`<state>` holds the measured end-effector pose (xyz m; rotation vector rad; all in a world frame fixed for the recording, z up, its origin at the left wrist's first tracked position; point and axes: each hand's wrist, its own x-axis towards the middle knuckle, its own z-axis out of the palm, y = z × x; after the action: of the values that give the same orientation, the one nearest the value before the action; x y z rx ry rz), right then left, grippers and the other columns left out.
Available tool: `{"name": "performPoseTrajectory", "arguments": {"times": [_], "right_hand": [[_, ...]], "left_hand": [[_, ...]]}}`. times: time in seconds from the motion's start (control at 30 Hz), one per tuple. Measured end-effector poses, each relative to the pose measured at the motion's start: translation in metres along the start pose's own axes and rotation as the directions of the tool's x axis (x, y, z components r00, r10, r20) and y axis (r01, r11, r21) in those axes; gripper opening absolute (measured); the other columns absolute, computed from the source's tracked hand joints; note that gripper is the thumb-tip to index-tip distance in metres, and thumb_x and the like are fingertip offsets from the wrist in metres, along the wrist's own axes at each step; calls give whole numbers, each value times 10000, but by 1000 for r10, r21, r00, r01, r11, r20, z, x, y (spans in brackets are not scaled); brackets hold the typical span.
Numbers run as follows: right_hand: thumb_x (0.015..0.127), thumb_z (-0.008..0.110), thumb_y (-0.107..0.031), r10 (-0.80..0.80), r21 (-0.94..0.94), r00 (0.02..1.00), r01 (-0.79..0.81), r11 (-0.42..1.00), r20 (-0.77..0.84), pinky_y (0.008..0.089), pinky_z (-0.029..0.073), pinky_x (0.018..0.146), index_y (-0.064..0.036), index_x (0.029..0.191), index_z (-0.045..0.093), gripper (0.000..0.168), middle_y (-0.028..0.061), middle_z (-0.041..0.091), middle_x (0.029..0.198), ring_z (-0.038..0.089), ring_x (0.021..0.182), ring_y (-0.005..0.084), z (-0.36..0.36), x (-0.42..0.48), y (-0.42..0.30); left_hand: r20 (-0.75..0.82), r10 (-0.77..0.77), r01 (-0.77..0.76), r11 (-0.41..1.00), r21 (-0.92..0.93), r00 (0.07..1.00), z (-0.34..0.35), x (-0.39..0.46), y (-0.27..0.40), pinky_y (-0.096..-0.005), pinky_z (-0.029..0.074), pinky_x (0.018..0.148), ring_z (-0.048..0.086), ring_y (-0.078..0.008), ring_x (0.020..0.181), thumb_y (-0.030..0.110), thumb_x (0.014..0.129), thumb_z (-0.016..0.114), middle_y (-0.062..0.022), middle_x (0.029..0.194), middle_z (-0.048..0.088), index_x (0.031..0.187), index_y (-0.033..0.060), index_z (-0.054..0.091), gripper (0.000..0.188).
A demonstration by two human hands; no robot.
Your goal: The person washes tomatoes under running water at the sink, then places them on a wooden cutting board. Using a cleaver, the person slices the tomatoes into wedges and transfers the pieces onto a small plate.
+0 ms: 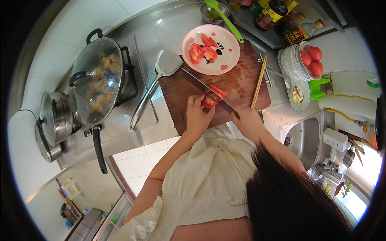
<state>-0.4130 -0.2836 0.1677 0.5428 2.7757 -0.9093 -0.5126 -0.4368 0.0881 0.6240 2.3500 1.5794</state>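
My right hand (248, 120) grips the handle of a kitchen knife (208, 89), its blade slanting up and left over a wooden cutting board (241, 87). Under my left hand (197, 116), the fingertips hold a piece of tomato (209, 101) against the board, just left of the blade. Cut tomato slices (217, 90) lie along the blade's far side. Higher up, a pink-rimmed plate (230, 61) with several tomato wedges (208, 51) overlaps the board's upper edge. Chopsticks (260, 81) rest along the board's right side.
A lidded pan (96, 81) of food sits on the stove at left, its handle (99, 150) jutting forward. A metal spatula (164, 67) lies beside the board. To the right are stacked bowls (291, 61) with whole tomatoes (315, 54), a garlic dish (301, 101) and a sink (304, 141).
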Motion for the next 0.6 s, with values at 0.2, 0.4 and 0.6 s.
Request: {"name": "performPoseTrajectory", "arguments": {"times": [0.2, 0.4, 0.6], "right_hand": [[849, 527, -159, 159, -73, 971, -148, 986, 179, 517, 485, 754, 3, 926, 565, 183, 252, 616, 871, 599, 856, 426, -25, -20, -6], [858, 518, -176, 133, -103, 980, -119, 988, 145, 527, 480, 757, -23, 988, 557, 205, 241, 626, 868, 603, 829, 436, 8, 5, -8], [872, 525, -185, 119, -99, 987, -108, 989, 106, 539, 480, 713, -23, 946, 549, 180, 257, 629, 848, 613, 790, 431, 7, -15, 11]], "left_hand": [[9, -38, 38, 999, -15, 999, -1, 0, -4, -297, 587, 807, 618, -250, 961, 23, 715, 751, -149, 1119, 491, 1126, -68, 544, 469], [18, -43, 42, 998, 37, 999, -3, 0, -3, -297, 586, 802, 623, -245, 947, 30, 718, 755, -152, 1127, 489, 1123, -69, 546, 466], [15, -35, 35, 999, 13, 999, -5, -5, -6, -302, 587, 793, 627, -255, 936, 33, 729, 746, -155, 1117, 505, 1116, -57, 558, 440]]}}
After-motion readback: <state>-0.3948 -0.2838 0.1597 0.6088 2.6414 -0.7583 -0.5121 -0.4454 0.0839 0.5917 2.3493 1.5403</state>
